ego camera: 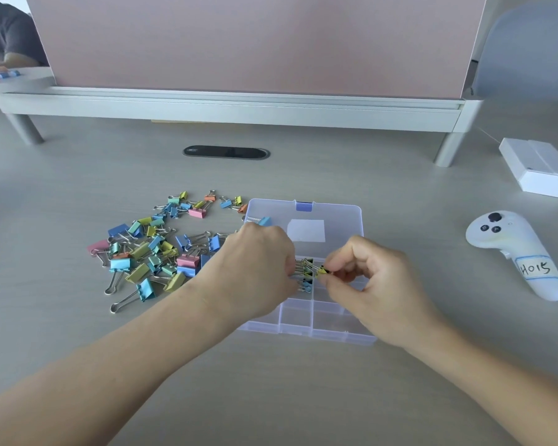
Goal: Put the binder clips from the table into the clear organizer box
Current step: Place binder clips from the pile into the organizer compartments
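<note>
Over the clear organizer box point(335, 336): both hands low above the middle compartments, lid lying open and flat on the far side.
Left hand point(258, 268): curled, knuckles up, gripping a bunch of small clips point(303, 268), wire handles poking out toward the right; fingertips hidden under the back of the hand.
Right hand point(371, 278): thumb and forefinger pinched on one yellow clip point(322, 271), touching or just beside the bunch; other fingers loosely curled.
Loose pile of binder clips point(149, 252): on the table point(271, 397) just left of the box, many colours, larger ones with long handles; most of the job evidently not yet done.
Blue clip point(264, 221): at the left edge of the lid; on the lid or on the table behind, hard to tell.
Compartments: near row seemingly bare; possibly a few small clips in a middle cell under the hands, hard to separate from the held bunch.
Step in hand: probably plucking single clips off the bunch and dropping them into a cell.
Next move: likely a release of the yellow clip straight down into the compartment beneath, calling for clean separation from tangled handles, then another pluck.
Off to the right: white controller point(512, 252) and white carton point(538, 169), well apart from the work.
</note>
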